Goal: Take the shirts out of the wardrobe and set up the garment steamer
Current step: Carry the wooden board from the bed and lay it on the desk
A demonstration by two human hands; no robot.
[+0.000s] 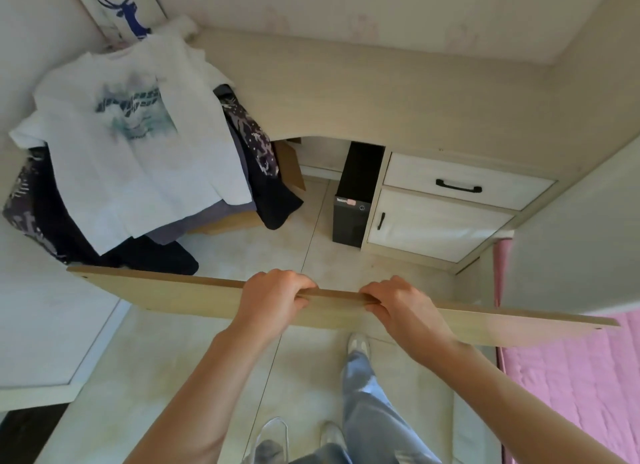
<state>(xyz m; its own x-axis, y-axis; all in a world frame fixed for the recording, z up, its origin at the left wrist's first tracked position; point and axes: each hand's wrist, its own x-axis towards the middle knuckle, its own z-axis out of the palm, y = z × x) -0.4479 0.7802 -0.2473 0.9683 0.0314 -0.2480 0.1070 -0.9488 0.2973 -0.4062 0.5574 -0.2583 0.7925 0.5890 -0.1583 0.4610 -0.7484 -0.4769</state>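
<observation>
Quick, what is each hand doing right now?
Left hand: fingers curled over the top edge of the wooden board.
Right hand: gripping the same board edge.

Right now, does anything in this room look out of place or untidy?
Yes. Both hands, left and right, grip a long pale wooden board held loose in the air, attached to nothing. At upper left, a white printed T-shirt tops an untidy heap whose dark garments trail to the tiled floor.

"Think…" — black computer tower [356,200]
</observation>
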